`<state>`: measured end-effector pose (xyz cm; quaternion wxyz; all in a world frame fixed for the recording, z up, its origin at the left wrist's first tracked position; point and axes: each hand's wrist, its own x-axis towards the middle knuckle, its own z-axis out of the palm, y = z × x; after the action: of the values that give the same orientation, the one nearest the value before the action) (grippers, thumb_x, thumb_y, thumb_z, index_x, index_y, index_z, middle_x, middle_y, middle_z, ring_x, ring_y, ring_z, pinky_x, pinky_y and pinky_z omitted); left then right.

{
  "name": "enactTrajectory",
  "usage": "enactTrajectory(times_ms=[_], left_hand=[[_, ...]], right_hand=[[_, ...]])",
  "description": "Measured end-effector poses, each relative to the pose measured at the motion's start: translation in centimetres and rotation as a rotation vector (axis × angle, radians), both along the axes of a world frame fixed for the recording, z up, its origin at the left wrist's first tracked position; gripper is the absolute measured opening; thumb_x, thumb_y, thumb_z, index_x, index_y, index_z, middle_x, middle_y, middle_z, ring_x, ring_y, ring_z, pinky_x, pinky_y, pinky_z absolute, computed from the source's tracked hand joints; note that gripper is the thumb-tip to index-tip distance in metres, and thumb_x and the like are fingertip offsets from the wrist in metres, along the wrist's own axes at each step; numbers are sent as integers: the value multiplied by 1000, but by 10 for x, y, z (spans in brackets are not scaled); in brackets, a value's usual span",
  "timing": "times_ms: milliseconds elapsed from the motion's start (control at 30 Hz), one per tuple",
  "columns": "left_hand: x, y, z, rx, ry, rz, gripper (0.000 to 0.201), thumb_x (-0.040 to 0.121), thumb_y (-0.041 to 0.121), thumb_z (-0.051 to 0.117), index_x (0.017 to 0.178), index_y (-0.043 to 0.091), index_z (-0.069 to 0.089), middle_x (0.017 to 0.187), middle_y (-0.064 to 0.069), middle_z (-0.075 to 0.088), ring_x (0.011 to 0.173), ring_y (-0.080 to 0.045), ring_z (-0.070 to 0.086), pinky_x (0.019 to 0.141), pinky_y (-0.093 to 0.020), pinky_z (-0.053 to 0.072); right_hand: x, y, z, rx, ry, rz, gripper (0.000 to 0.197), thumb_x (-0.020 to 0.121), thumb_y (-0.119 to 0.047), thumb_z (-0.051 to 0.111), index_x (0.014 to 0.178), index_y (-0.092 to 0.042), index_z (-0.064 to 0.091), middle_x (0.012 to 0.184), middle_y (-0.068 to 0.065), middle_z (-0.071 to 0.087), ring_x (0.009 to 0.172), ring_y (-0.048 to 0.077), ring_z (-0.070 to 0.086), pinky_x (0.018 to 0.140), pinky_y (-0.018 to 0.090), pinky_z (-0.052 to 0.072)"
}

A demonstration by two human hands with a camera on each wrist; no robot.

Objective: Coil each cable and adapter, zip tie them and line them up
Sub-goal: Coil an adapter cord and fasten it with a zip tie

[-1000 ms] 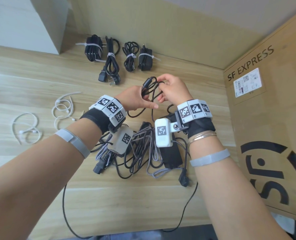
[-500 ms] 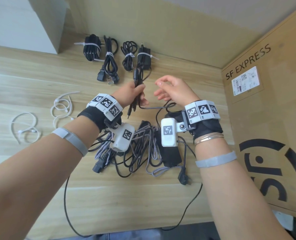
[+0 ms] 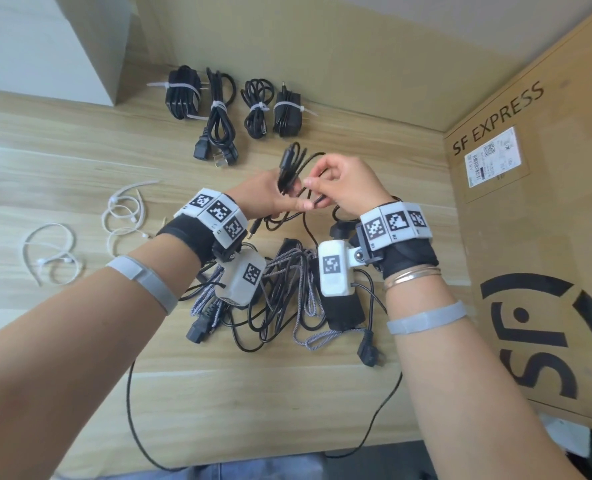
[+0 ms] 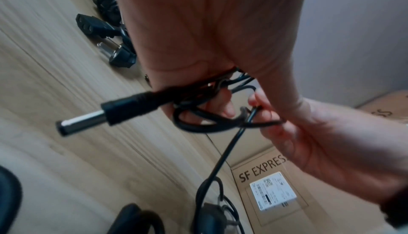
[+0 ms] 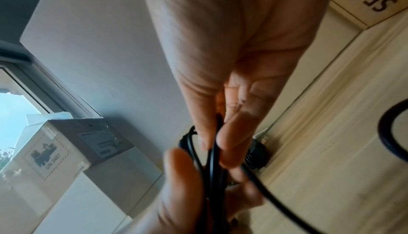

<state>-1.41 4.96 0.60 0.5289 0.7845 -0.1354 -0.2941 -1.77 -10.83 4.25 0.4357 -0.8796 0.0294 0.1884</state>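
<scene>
- While the left hand grips the cable loops at frame centre, the right hand pinches a strand beside it.
- Four tied bundles lie upper centre.

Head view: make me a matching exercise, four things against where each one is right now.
Things:
1. tied bundles
2. white zip ties
3. thin black cable
4. SF Express box

Places:
A. held in both hands
B. far edge, in a row
C. right of the table
D. left of the hands

Pairs: 1-B, 2-D, 3-A, 4-C
</scene>
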Motion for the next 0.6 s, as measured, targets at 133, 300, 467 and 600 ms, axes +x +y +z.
enactTrajectory(times_ms=[133,300,467,600], left_hand=[[-6,-12,-8,64,-16,-9,26,77,27,73,75,25,47,70,9,52,60,-3,46,51,-8,36],[-6,-17,-22,123,-109,5,18,93,23,52,77,18,60,67,10,55,53,-8,45,50,-13,35],[-8,-23,-27,-48,55,13,22,97,16,43,77,16,50,73,-1,63,83,-30,66,79,-36,53],[-13,-37,-25,-38,-13,11,14,98,14,40,84,15,43,66,2,47,61,-16,54,76,-39,52]], right_hand=[[3,2,-2,-26,-93,-65,19,85,-13,65,73,-20,53,62,-1,63,53,13,65,70,42,58],[-3,-7,-6,92,-84,-187,18,92,-14,57,75,-18,50,75,5,67,63,17,67,63,27,58],[-7,-23,-11,-3,-21,-186,19,96,-17,47,77,-18,50,71,3,62,60,16,64,62,28,57],[-14,-27,-16,-106,221,-96,20,96,-12,41,82,-20,52,78,5,62,64,15,63,63,24,56]])
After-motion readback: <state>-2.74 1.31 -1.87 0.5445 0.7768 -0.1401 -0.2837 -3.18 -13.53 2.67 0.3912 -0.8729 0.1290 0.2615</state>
